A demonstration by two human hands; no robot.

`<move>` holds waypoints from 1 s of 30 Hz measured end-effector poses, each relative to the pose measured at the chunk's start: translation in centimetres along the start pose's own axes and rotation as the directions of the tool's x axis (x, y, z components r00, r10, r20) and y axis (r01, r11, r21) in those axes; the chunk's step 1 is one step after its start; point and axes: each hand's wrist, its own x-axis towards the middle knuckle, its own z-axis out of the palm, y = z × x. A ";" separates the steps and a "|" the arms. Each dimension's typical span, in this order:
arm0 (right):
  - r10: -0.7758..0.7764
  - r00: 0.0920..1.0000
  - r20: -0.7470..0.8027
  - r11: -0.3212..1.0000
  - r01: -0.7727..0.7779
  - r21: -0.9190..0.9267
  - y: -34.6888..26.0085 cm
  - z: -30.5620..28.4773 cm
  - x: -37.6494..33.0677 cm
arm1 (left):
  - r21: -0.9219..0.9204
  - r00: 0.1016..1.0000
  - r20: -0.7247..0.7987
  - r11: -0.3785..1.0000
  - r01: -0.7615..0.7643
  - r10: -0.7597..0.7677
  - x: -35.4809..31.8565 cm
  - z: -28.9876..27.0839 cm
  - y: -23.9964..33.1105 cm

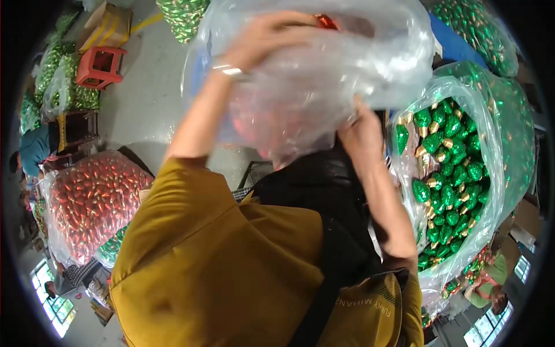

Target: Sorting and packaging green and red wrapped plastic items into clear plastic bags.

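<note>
A large clear plastic bag (283,98) bulges in front of me, with reddish contents showing dimly through its side. My left hand (274,37) reaches across the bag's top at its opening, smeared by motion. Right at its fingertips is a shiny red piece (328,22); whether the fingers grip it or only touch it is unclear. Lower down on the bag's right side, my right hand (363,136) is closed on the plastic, thumb pointing up. Just right of that hand stands an open plastic bag (457,87) full of green glittery bulb-shaped ornaments (451,185) with gold caps.
On the left lies a clear bag of red bulb ornaments (98,196). A red plastic stool (101,66) and a cardboard box (105,26) stand on the grey floor (147,110) beyond. More bags of green ornaments (182,17) sit farther off. Other people work at both sides.
</note>
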 end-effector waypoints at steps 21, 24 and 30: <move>0.084 0.987 -0.136 0.747 0.028 0.664 -9.4 12.7 4.1 | -0.497 0.816 0.164 0.668 0.553 -0.554 -14.0 18.3 -21.9; 0.119 0.984 -0.131 0.751 -0.003 0.660 -9.8 12.8 4.3 | -0.690 0.910 0.109 0.628 0.359 -0.400 -13.1 17.3 -20.6; 0.097 0.991 -0.093 0.824 -0.028 0.566 -10.8 11.1 5.0 | -0.926 0.838 0.276 0.104 0.364 -0.470 -16.2 13.1 -13.8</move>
